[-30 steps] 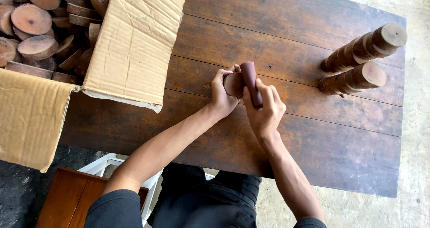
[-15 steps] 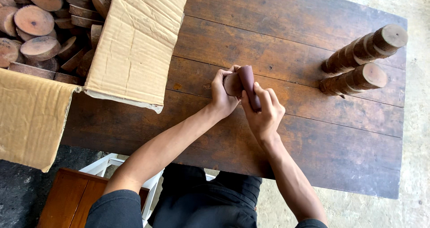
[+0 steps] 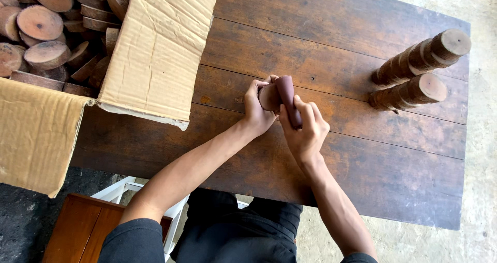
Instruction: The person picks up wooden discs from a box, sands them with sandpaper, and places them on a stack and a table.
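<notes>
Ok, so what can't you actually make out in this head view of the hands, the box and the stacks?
- Wooden disc: mostly covered by the left hand and the reddish-brown sheet held by the right hand.
- Cardboard box of wood slices: cut off by the top and left edges; its flaps hide the rest.
- Two stacks of discs: seen from above, so the count is unclear.

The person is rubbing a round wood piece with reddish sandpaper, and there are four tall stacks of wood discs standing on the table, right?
Not quite. The head view shows two stacks of wood discs on the table, not four. The rest holds: the left hand holds a round wood piece and the right hand presses reddish sandpaper against it.
</notes>
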